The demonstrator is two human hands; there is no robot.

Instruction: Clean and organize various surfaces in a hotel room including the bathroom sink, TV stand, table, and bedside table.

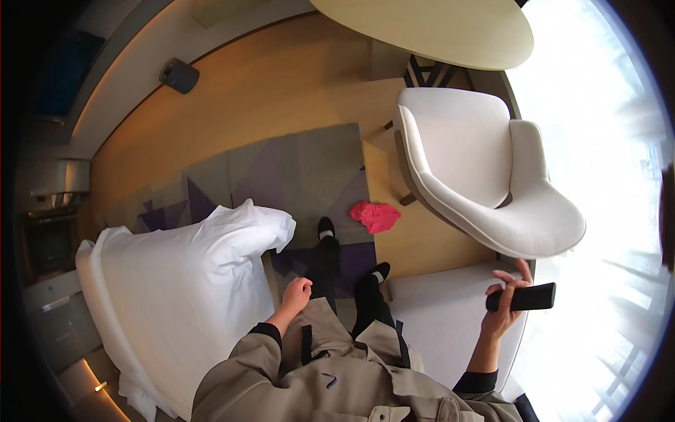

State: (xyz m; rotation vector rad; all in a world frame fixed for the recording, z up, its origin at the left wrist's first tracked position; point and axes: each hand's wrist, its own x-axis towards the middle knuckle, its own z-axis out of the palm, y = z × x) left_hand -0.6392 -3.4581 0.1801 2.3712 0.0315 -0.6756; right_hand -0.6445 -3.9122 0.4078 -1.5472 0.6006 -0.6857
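Observation:
My right hand (pixel 504 311) is raised at the right, its thumb across a slim black handheld device (pixel 532 297), with some fingers spread towards the chair. Whether the device is a remote control or something else, I cannot tell. My left hand (pixel 297 293) hangs in front of my jacket with its fingers curled, and nothing shows in it. Nearest to that hand is the bed with white bedding (pixel 174 295), whose cover is bunched at one corner. A crumpled pink-red cloth (pixel 375 216) lies on the floor, partly over the rug's edge, beyond my feet.
A cream upholstered armchair (pixel 464 153) stands at the right, beside a light padded bench (pixel 437 311). Behind it is a round-edged table (pixel 437 26). A patterned grey and purple rug (pixel 311 169) covers part of the wood floor. A dark bin (pixel 180 75) stands by the wall.

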